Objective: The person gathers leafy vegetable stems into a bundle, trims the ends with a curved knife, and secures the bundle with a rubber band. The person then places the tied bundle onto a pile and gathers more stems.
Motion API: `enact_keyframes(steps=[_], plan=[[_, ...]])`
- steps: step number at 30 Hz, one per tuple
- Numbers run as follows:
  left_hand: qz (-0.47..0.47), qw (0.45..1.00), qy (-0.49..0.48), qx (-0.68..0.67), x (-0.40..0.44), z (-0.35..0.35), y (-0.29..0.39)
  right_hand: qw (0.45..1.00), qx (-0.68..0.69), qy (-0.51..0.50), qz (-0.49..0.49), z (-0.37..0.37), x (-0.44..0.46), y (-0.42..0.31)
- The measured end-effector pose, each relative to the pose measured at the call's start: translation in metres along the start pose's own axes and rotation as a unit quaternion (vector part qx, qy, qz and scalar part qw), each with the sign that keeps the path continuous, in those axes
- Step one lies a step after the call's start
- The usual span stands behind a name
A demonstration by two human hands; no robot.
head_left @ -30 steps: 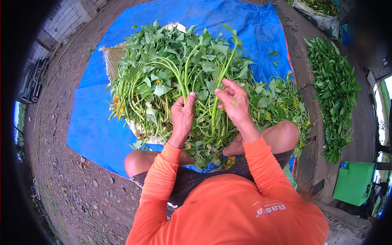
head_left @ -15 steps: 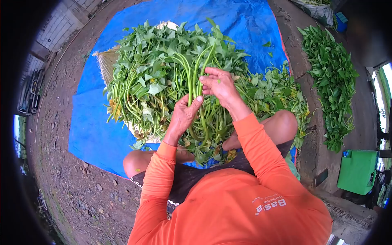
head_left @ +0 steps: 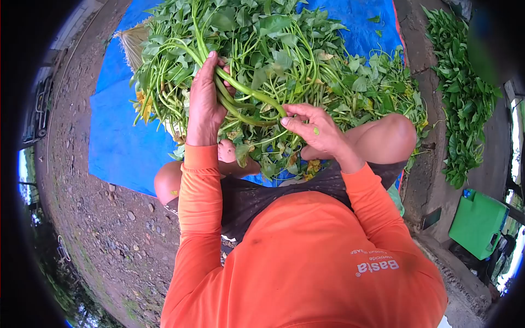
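Note:
A small bundle of long green water spinach stems stretches between my hands, above a heap of the same leafy greens. My left hand is wrapped round the stems, thumb on top. At their lower end, my right hand pinches a thick stem between thumb and fingers. The heap of water spinach lies in front of my crossed legs, with tangled stems and some yellowed leaves at its left edge.
A blue tarp lies under the heap. A straw-coloured bristly bundle sticks out at the heap's left. On the right are another pile of leafy greens and a green plastic container. Stony ground lies left.
My left hand has moved left and up along the stems. My right hand has shifted right and down to their lower end. The bundle now slants instead of standing upright, and the view has tilted down.

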State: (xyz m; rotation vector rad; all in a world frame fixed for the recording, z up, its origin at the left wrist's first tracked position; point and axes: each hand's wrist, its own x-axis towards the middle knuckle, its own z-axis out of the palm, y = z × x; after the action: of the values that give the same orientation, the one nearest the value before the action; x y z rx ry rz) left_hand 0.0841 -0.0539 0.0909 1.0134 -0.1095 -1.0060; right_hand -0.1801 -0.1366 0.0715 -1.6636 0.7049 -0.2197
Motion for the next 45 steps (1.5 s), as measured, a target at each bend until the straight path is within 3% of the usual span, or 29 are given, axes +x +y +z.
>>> enact_keyframes(steps=[7,8,11,12,14,17,19,21,23,24,25,26,28,30,32,36,39,40,41,43,44,45], plan=[[0.031,0.999,0.007,-0.004,0.004,-0.004,0.000,0.936,0.343,-0.041,0.072,0.004,0.000,0.017],[0.034,0.999,0.009,0.005,0.003,-0.004,0.000,0.942,0.326,-0.028,0.068,0.004,0.000,0.012],[0.074,0.995,0.049,0.049,0.005,-0.010,-0.003,0.993,0.096,-0.046,0.046,0.004,0.005,-0.003],[0.084,0.993,0.047,0.073,0.004,-0.009,-0.003,0.996,0.055,-0.074,-0.007,0.015,0.008,-0.004],[0.109,0.986,0.040,0.116,0.000,-0.006,-0.011,0.983,-0.042,-0.176,-0.014,0.018,0.007,-0.006],[0.144,0.978,0.072,0.129,0.001,-0.004,-0.001,0.934,-0.190,-0.301,-0.040,0.029,-0.002,0.008],[0.165,0.973,0.112,0.118,0.007,-0.013,0.016,0.845,-0.314,-0.433,-0.016,0.043,-0.015,0.013],[0.160,0.981,0.082,0.069,0.010,-0.025,0.034,0.916,-0.162,-0.363,-0.051,0.045,-0.032,0.048],[0.111,0.993,0.026,0.035,-0.001,-0.026,0.048,0.971,-0.069,-0.223,-0.047,0.033,-0.024,0.021],[0.102,0.993,0.043,0.034,-0.003,-0.025,0.048,0.984,-0.039,-0.170,-0.030,0.025,-0.019,-0.006],[0.093,0.995,0.036,0.030,-0.003,-0.026,0.046,0.988,0.097,-0.051,-0.106,0.030,-0.013,-0.011],[0.084,0.996,0.027,0.023,-0.001,-0.027,0.040,0.981,0.096,-0.022,-0.167,0.022,-0.003,-0.026],[0.056,0.998,0.021,-0.010,0.002,-0.023,0.030,0.973,0.018,-0.022,-0.230,0.010,0.010,-0.056],[0.022,0.999,-0.004,-0.024,0.003,-0.023,0.025,0.948,-0.046,-0.032,-0.314,0.013,0.030,-0.039],[0.006,1.000,0.005,-0.027,0.004,-0.023,0.026,0.938,-0.109,-0.087,-0.318,0.008,0.036,-0.030],[0.002,1.000,0.024,-0.014,0.004,-0.027,0.022,0.963,-0.105,-0.041,-0.245,0.016,0.014,-0.040],[0.038,0.994,0.088,-0.053,0.020,-0.040,0.017,0.951,-0.132,0.002,-0.281,0.030,-0.005,-0.030],[0.050,0.996,0.055,-0.049,0.013,-0.041,0.024,0.935,-0.146,0.023,-0.322,0.034,-0.009,-0.025],[0.072,0.991,0.100,-0.045,0.014,-0.037,0.024,0.952,-0.105,0.025,-0.287,0.041,-0.013,-0.023],[0.081,0.993,0.071,-0.057,0.013,-0.035,0.026,0.977,-0.024,0.034,-0.211,0.053,-0.020,-0.027],[0.088,0.992,0.078,-0.049,0.013,-0.031,0.024,0.990,0.074,0.037,-0.112,0.059,-0.017,-0.030],[0.092,0.991,0.083,-0.041,0.012,-0.026,0.019,0.974,0.201,0.051,-0.092,0.071,0.000,-0.029]])
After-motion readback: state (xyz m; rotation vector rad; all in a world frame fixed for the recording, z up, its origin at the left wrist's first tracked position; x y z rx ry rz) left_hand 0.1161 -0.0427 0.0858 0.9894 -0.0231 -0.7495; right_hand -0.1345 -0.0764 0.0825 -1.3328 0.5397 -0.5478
